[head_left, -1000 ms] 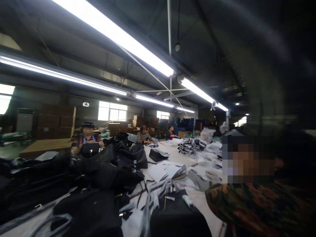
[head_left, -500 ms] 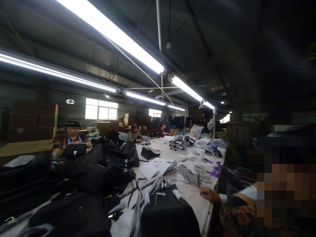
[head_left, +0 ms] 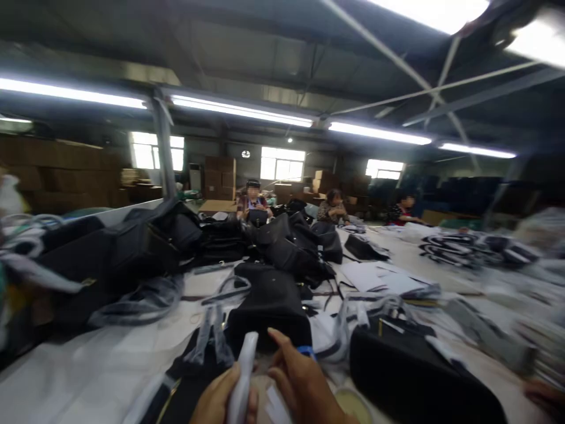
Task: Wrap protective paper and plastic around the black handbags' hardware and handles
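My left hand [head_left: 216, 401] shows at the bottom edge, its fingers wrapped round a white strip [head_left: 244, 374] that stands up out of it. My right hand [head_left: 303, 383] is just beside it, back towards me, one finger raised, with a small blue piece [head_left: 306, 351] at its far side. What the right fingers hold is hidden. Directly beyond both hands lies a black bag [head_left: 269, 306] on the white table [head_left: 88, 365]. A second black bag [head_left: 410, 377] lies to the right of my right hand.
A heap of black bags [head_left: 282, 241] and clear plastic wraps [head_left: 132, 303] covers the table's left and middle. White papers [head_left: 379, 277] lie further right. Three co-workers [head_left: 253, 203] sit at the far side. Another person's hand [head_left: 545, 393] rests at the right edge.
The view has swung left and down. Both my hands and the white strip have come into sight. The person close on the right has left the view except for a hand.
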Demonstrator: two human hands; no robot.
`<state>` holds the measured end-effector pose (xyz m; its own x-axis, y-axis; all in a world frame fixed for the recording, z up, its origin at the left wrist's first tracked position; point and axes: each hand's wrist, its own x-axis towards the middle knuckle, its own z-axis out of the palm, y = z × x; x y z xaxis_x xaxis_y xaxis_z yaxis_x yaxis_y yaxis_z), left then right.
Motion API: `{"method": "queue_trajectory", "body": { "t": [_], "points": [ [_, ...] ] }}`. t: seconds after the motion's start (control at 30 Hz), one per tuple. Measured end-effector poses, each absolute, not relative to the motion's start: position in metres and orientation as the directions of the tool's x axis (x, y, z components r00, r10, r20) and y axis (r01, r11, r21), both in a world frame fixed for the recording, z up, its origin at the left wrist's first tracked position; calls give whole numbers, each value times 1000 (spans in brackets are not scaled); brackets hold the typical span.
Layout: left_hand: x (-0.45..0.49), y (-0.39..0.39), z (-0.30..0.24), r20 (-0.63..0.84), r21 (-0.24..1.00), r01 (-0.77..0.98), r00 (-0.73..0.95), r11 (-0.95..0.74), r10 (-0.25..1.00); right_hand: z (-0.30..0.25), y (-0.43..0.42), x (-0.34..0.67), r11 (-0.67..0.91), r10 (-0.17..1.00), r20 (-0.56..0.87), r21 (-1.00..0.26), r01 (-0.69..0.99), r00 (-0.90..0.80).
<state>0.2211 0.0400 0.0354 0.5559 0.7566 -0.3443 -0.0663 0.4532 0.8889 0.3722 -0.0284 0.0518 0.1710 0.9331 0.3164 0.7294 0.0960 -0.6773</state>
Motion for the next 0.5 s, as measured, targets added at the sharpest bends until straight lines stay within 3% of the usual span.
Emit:
{"method": "queue_trajectory", "body": {
  "t": [0.1, 0.17, 0.23, 0.33, 0.5],
  "points": [
    [208, 39, 36, -285, 811, -211, 672, 545, 684, 50, -33, 367, 43, 970, 156, -863, 504, 186],
    [210, 40, 41, -195, 867, -214, 686, 450, 701, 51, -36, 360, 42, 992, 84, -924, 380, 95],
    [210, 43, 47, -84, 980, -82, 656, 182, 750, 48, -35, 351, 48, 995, 80, -917, 396, 65],
    [196, 51, 55, 35, 970, 172, 596, -169, 802, 38, -27, 340, 20, 996, 56, -895, 446, 69],
    [135, 70, 64, 110, 871, 393, 427, -295, 897, 9, -12, 342, -143, 987, -97, -891, 431, 127]
  ]
}}
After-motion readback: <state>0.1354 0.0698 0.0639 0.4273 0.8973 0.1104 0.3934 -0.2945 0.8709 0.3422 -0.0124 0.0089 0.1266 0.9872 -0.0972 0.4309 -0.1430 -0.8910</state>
